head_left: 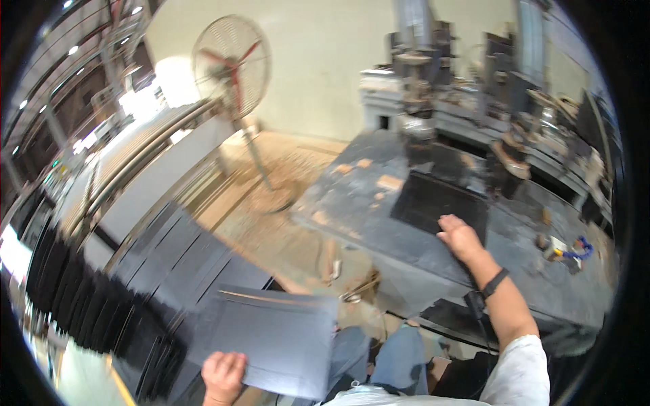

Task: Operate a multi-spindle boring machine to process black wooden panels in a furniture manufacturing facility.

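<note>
Workshop: left hand (222, 376) grips grey panel (271, 338); right hand (459, 237) open-flat on black sheet (433, 199).

My left hand (222, 376) sits at the lower edge of the frame, fingers curled shut in a grip, knuckles up. My right arm reaches toward centre right, banded at the wrist, its hand (460, 237) flat, palm down, fingers loosely spread.
</note>
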`<state>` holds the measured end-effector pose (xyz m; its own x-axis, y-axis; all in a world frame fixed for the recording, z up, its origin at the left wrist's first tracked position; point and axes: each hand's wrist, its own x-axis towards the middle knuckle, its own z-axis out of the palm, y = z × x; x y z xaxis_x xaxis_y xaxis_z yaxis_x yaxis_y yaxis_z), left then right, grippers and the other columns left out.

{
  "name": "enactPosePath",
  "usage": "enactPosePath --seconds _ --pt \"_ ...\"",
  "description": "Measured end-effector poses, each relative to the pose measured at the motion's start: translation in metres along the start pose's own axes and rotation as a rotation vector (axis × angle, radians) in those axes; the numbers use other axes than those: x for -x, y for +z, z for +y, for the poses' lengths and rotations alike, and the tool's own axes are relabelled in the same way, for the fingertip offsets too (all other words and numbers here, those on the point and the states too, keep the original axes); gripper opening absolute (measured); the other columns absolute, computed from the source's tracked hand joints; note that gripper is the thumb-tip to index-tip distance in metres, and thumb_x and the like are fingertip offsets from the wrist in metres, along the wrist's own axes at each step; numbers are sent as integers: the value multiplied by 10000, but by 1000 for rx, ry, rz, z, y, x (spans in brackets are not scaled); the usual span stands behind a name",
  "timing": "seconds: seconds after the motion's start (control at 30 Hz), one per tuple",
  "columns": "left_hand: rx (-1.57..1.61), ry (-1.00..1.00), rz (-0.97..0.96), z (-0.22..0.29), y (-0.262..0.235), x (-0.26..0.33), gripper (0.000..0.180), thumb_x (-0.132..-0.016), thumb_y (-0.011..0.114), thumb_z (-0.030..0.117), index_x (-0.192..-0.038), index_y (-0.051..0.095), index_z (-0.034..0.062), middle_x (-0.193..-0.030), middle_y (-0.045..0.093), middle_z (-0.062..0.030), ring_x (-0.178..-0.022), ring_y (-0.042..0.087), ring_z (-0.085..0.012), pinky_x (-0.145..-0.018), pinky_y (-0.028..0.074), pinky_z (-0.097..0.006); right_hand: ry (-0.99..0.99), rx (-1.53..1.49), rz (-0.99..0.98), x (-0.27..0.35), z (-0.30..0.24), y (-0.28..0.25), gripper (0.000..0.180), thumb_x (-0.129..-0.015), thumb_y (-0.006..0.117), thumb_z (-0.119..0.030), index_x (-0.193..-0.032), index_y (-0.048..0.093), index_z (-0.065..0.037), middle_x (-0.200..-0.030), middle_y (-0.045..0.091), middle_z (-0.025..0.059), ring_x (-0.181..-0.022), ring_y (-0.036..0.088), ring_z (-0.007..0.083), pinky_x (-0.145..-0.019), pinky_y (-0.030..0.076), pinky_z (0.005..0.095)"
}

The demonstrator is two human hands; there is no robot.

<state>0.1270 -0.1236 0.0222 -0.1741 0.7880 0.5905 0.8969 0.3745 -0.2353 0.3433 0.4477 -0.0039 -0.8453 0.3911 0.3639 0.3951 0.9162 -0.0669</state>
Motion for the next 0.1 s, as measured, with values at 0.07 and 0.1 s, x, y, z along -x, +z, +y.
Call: enactPosePath --seconds 0.07,0.1 --pt "-112 -196 -3 -29 -30 52 274 -798 531 210 -973 660 43 -937 633 -125 -852 589 -311 -750 468 -434 62 -75 -165 -7 44 38 375 -842 621 -193 -1145 563 21 -1217 565 212 -1145 533 338 -987 439 370" --pt "-207 -313 -4 -43 -42 77 332 -809 544 273 -1032 666 61 -953 636 -134 -877 593 -325 -786 466 -453 -19 -126 -193 -30 14 67 375 -842 621 -193 -1145 563 21 -1217 565 212 -1145 533 338 -987 439 370"
